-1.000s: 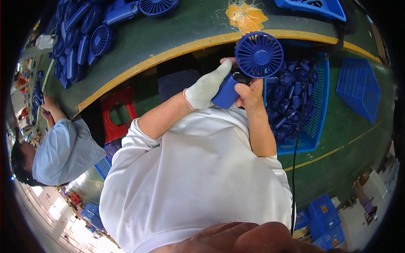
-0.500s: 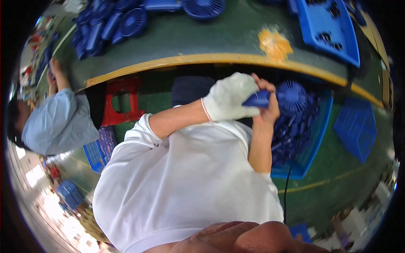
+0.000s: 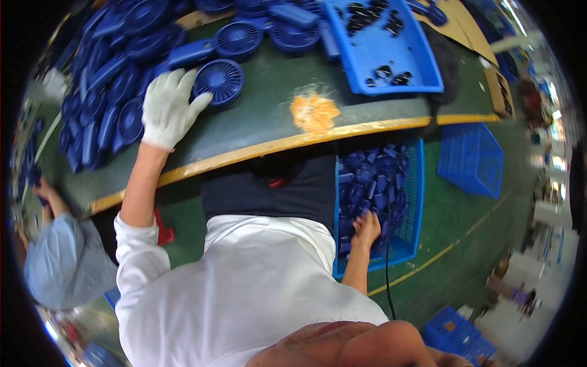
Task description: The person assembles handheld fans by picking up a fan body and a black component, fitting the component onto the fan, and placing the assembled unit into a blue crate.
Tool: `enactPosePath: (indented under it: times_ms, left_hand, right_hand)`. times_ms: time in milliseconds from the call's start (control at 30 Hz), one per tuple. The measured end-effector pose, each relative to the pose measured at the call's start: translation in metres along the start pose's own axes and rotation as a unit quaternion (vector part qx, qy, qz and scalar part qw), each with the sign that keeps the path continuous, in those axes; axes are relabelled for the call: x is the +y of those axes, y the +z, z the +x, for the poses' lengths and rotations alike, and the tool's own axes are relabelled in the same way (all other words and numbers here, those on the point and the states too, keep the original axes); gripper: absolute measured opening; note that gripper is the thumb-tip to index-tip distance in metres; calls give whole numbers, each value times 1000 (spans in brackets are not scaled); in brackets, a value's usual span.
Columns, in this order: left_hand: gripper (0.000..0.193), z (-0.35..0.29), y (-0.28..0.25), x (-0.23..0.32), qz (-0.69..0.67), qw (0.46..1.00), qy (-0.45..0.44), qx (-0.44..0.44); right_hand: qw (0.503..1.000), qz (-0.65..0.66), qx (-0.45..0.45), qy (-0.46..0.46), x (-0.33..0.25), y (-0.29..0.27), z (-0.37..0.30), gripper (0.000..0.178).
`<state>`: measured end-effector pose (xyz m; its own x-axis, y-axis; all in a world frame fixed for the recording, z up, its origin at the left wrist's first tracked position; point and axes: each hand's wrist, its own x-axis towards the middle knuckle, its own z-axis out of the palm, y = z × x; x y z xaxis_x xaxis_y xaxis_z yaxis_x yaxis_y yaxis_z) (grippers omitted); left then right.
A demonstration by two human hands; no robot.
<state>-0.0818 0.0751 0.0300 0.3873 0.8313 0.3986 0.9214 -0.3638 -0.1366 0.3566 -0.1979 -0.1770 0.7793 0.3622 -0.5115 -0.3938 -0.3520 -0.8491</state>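
Note:
My left hand (image 3: 168, 111), in a white glove, is stretched over the table at the left with its fingers spread. Its thumb reaches the edge of a round, slatted blue fan head (image 3: 219, 82); whatever lies under the palm is hidden. My bare right hand (image 3: 365, 231) is down in a blue basket (image 3: 418, 202) on the right. Its fingers are curled among small dark-blue plastic parts (image 3: 374, 174) that fill much of the basket. Which part they grip, if any, does not show.
A heap of blue fan bodies (image 3: 125, 67) covers the table's left side. A light-blue tray (image 3: 397, 52) holds small black parts. A yellow-orange patch (image 3: 314, 113) marks the table near its edge. Another blue basket (image 3: 471, 160) stands on the floor. A person in light blue (image 3: 67, 263) works at left.
My hands have parted from the blue piece they held together. The left has moved out to the fans on the table, and the right has gone down into the basket. The view has shifted.

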Motion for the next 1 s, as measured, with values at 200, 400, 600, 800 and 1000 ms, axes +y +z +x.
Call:
enactPosePath:
  times_ms: [200, 400, 600, 800, 1000]
  left_hand:
    - [40, 4, 26, 21, -68, 994, 18, -78]
    - [48, 2, 9, 50, -61, 995, 84, -4]
    - [44, -4, 11, 49, -54, 996, 70, -15]
    - [37, -7, 7, 43, -157, 982, 48, -88]
    - [31, -11, 11, 45, -125, 987, 55, -85]
  right_hand:
    - [794, -90, -248, -548, -183, 177, -77, 17]
    - [629, -547, -146, -533, -298, 293, -16, 36]
    - [552, -622, -235, -504, -310, 311, 8, 33]
    - [710, -160, -236, -644, -280, 286, 2, 25]
    - [762, -6, -272, -588, -216, 202, -96, 13]
